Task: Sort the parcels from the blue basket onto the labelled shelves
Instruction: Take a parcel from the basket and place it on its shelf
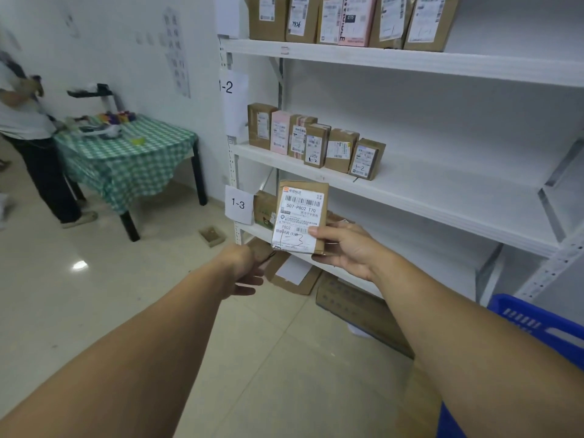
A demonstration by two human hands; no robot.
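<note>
Parcel (300, 216) upright in our right hand (344, 251), thumb pinching its label's lower corner, just in front of the 1-3 shelf (251, 230). Our left hand (243, 268) is out below it, back toward us; can't tell if it grips anything. Blue basket (537, 324) lower right.

Six parcels (357, 20) are standing along the top shelf (410, 63). Six or seven, packed too tight to separate, are standing on the middle shelf (442, 191). Two hands are showing, the left hand (243, 267) and the right hand (344, 251), which is holding one parcel (300, 216). Two numbered signs (238, 205) are hanging on the rack. One blue basket (537, 324) is showing. Three cardboard pieces (363, 317) are lying on the floor (126, 295).
</note>
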